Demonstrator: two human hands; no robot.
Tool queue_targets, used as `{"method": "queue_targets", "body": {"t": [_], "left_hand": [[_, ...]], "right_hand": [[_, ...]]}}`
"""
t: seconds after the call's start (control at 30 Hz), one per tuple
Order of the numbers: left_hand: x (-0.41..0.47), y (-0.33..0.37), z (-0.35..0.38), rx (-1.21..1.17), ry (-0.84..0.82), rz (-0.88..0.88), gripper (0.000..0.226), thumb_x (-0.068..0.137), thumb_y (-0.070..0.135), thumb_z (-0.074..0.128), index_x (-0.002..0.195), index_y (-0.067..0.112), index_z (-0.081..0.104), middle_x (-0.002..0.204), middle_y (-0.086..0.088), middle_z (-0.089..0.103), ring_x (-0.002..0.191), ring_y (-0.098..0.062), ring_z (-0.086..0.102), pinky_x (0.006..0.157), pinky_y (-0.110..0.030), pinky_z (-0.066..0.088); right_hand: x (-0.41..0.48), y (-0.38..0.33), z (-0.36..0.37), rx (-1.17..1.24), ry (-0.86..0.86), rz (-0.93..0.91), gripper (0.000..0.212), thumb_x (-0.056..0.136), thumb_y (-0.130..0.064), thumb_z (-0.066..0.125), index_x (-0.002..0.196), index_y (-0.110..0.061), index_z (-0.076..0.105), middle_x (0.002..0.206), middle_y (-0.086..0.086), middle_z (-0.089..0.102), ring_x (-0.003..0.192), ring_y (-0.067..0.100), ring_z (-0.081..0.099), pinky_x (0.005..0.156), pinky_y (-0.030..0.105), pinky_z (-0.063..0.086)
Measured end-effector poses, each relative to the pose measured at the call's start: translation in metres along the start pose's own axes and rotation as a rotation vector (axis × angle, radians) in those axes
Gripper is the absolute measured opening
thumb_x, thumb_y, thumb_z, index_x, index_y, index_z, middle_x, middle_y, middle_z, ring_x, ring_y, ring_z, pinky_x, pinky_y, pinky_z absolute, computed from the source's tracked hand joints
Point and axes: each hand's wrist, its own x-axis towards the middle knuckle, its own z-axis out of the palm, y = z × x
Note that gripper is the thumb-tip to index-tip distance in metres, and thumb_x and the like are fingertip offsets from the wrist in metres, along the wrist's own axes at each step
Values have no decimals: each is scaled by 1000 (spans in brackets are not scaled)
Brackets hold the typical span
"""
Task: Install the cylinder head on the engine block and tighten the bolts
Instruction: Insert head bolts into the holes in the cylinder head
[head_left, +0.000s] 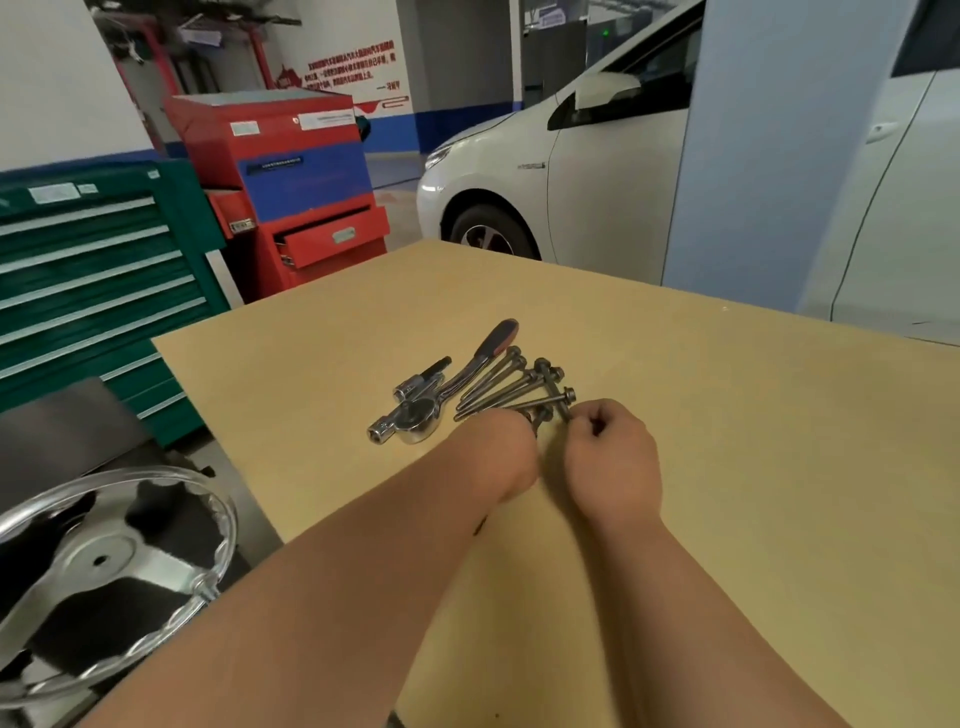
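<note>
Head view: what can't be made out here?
- Left hand: fingers hidden behind its own back; grip unclear.
- Bolts: overlapping, near ends behind the right hand; count unclear.
- Socket: size marking too small.
- Chrome wheel: cut off by left edge.

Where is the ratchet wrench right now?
In the head view the ratchet wrench lies on the table, left of the long bolts, its head nearest the left hand, a socket extension on its other side.

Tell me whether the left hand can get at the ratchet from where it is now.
Probably yes: the ratchet lies on the table just beside the left hand, nothing between them. Its fingers are hidden, perhaps busy with the bolts.
</note>
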Motion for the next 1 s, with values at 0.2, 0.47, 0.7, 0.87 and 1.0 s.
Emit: {"method": "queue_targets", "body": {"t": [0.2,0.47,0.7,0.87,1.0], "left_hand": [[17,-21,-22,-293,269,-59,34,97,20,48,125,4,36,104,-14,61,91,-29,60,68,-34,44],[68,-28,-15,-30,-6,-43,79,70,78,60,101,5,56,78,-1,55,66,-15,51,66,-31,42],[60,-19,-6,-49,155,76,52,82,67,57,81,15,49,78,-1,55,72,-18,54,56,-29,37],[26,-6,1,-41,258,158,33,91,53,52,84,22,46,70,5,43,73,-20,49,55,-28,31],[3,1,0,50,311,169,25,95,44,48,86,20,49,78,2,49,72,-20,49,51,-28,27]], "right_hand": [[0,-3,-3,138,61,32,17,90,-19,50,83,-27,62,72,-20,60,67,-1,54,54,15,36],[1,-5,-1,145,51,34,16,89,-20,49,87,-34,56,80,-19,60,74,5,57,61,27,40],[5,-4,1,153,133,30,19,88,-16,50,101,-30,51,107,-9,53,99,14,53,78,29,41],[4,-3,-3,159,191,-8,26,87,-10,51,112,-17,57,107,-7,44,109,21,48,95,33,39],[-1,-4,-8,211,205,-14,24,89,-9,51,112,-14,57,108,-5,43,108,24,49,98,36,39]]}}
